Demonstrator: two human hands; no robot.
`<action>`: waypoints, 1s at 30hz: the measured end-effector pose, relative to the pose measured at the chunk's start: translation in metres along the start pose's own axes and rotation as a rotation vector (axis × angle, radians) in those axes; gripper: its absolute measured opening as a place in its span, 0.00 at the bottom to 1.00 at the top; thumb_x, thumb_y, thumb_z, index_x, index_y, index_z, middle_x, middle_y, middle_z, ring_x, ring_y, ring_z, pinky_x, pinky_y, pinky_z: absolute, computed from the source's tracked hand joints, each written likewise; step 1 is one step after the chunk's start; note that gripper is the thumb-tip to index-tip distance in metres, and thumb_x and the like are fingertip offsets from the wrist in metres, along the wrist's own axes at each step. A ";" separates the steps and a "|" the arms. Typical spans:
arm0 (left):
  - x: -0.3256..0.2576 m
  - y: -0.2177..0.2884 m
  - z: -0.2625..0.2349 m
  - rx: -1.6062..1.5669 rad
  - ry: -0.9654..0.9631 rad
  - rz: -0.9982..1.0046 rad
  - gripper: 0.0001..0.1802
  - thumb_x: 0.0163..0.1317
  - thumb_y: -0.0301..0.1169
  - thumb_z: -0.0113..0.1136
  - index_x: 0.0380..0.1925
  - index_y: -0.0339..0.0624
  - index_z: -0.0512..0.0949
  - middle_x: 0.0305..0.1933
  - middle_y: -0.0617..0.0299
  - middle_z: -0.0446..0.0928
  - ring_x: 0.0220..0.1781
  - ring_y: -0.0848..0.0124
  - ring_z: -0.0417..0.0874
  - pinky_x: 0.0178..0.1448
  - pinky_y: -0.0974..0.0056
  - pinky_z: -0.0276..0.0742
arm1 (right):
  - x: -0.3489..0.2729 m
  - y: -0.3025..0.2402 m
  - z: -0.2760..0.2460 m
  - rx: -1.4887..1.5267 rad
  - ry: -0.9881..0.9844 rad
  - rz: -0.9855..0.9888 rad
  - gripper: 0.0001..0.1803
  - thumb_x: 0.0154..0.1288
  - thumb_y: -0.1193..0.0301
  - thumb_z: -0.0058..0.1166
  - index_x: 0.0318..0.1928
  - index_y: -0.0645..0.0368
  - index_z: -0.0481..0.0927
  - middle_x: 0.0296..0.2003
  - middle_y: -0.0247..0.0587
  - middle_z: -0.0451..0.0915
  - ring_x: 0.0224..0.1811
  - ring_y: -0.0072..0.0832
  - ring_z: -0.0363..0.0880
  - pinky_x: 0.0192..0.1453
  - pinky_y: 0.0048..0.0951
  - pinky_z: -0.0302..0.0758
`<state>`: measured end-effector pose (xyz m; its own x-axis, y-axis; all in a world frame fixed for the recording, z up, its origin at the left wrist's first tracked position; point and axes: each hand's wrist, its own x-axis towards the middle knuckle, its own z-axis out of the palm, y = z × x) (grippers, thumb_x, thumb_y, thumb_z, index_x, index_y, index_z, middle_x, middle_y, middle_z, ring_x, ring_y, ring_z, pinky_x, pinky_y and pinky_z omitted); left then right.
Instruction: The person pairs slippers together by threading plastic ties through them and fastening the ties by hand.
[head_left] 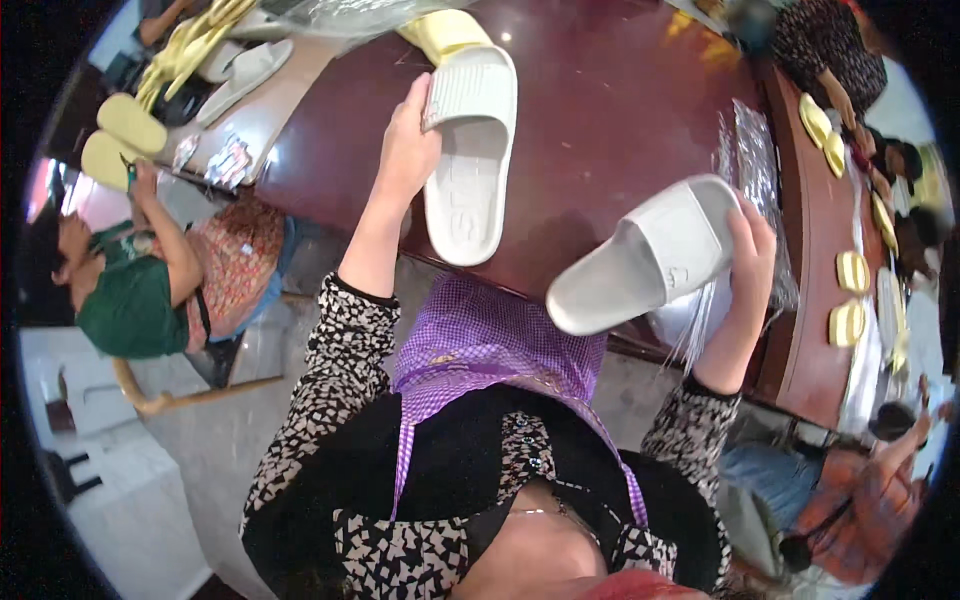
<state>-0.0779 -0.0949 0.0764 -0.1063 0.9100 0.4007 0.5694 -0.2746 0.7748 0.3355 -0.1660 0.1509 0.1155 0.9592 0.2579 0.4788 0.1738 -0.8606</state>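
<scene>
My left hand (409, 145) grips a white slide sandal (468, 190) by the side of its ribbed strap, the footbed turned up toward me and the heel end pointing nearer. Over the near right part of the dark red table my right hand (752, 240) holds a second white slide sandal (640, 258) by its strap side, tilted with its heel toward the lower left. The two sandals are apart. Just beyond the left sandal's toe, a yellow slide sandal (447, 33) lies on the table, partly hidden by it.
The glossy dark red table (590, 110) spreads before me. Clear plastic bags (755, 170) lie at its right, with thin white strands (690, 335) hanging at the edge. Yellow sandals (849, 298) sit on a table further right. A seated co-worker in green (140, 290) handles yellow sandals at the left.
</scene>
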 end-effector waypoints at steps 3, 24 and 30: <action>0.005 0.007 0.029 -0.051 -0.132 -0.022 0.37 0.53 0.21 0.50 0.66 0.39 0.56 0.59 0.36 0.65 0.60 0.46 0.69 0.62 0.53 0.67 | 0.041 -0.008 0.014 -0.048 -0.140 -0.099 0.20 0.64 0.65 0.52 0.52 0.67 0.77 0.46 0.43 0.81 0.48 0.28 0.77 0.55 0.26 0.70; -0.054 0.079 0.057 -0.192 -0.217 0.131 0.20 0.57 0.26 0.59 0.51 0.35 0.73 0.57 0.51 0.70 0.56 0.59 0.74 0.55 0.62 0.72 | -0.010 0.098 -0.042 -0.452 0.378 0.105 0.14 0.56 0.64 0.58 0.32 0.65 0.82 0.26 0.50 0.82 0.30 0.36 0.82 0.39 0.33 0.76; -0.078 0.107 0.066 -0.170 -0.267 0.342 0.17 0.57 0.25 0.58 0.48 0.35 0.75 0.52 0.51 0.73 0.53 0.60 0.76 0.51 0.62 0.73 | 0.031 0.132 -0.044 -0.697 0.236 0.333 0.17 0.54 0.60 0.56 0.35 0.62 0.84 0.32 0.55 0.82 0.37 0.46 0.81 0.45 0.39 0.75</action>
<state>0.0451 -0.1750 0.0958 0.2905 0.8006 0.5241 0.3913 -0.5992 0.6984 0.4408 -0.1229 0.0644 0.4909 0.8504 0.1893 0.8107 -0.3663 -0.4568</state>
